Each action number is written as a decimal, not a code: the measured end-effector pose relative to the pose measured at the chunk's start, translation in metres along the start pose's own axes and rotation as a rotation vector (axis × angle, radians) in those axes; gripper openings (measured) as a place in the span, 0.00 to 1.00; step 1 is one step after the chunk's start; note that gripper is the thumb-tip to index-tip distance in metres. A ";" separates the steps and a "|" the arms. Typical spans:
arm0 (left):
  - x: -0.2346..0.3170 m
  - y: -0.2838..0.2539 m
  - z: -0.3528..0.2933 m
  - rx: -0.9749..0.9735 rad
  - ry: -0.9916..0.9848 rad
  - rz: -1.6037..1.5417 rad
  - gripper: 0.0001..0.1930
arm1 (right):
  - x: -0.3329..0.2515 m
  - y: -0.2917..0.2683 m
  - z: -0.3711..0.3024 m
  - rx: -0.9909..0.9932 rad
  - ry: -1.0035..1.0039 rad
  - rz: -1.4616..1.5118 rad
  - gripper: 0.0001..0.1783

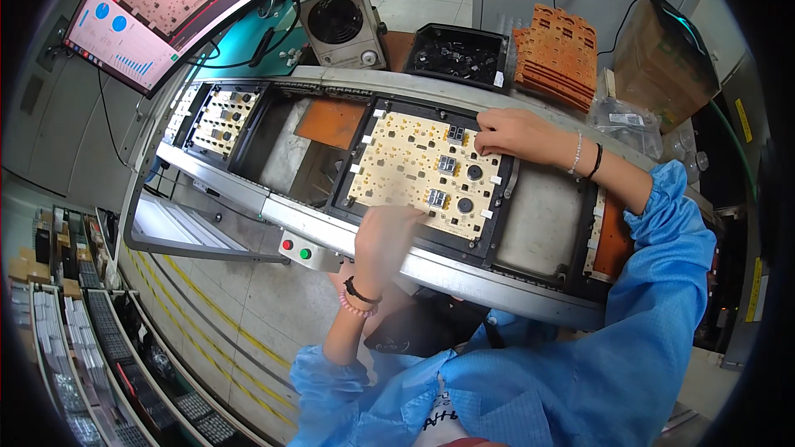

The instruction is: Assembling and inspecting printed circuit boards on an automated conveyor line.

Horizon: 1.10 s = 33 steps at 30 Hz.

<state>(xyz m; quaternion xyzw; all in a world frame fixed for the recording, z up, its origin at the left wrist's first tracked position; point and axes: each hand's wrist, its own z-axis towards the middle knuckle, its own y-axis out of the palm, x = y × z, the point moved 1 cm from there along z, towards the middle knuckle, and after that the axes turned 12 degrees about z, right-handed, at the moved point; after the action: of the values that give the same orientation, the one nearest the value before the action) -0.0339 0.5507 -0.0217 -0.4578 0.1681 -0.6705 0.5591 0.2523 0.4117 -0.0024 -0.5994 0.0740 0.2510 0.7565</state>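
Observation:
A cream-coloured circuit board panel (389, 161) lies in a black carrier frame (450, 242) on the rail line before me. Several small parts sit on it, among them dark square display-like blocks (447, 165) and round black components (465, 205). At the panel's upper right edge my right hand (507, 133) has its fingers closed together and touching down; whatever they hold is hidden. Motion smears my left hand (386, 242) over the panel's lower left edge, so its fingers do not show clearly.
Metal rails (431, 269) border the line; another loaded carrier (222, 122) stands left. Behind are a black parts bin (457, 54), stacked orange-brown boards (556, 54), a fan unit (341, 21) and a monitor (157, 21). A red-and-green button box (305, 249) hangs in front.

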 end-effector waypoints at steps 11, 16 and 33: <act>0.023 0.003 0.012 -0.164 -0.004 -0.047 0.12 | 0.005 -0.002 -0.005 0.054 0.102 0.239 0.09; 0.042 0.007 0.030 -0.329 -0.018 0.038 0.07 | 0.004 -0.013 -0.003 0.421 0.446 0.701 0.08; 0.049 0.028 0.029 -0.325 0.244 0.317 0.12 | -0.016 0.004 -0.004 0.200 0.488 1.010 0.05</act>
<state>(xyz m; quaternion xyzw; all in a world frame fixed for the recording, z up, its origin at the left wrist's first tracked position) 0.0085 0.5057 -0.0059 -0.4253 0.4098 -0.5888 0.5519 0.2374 0.4036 -0.0008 -0.4556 0.5475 0.4274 0.5568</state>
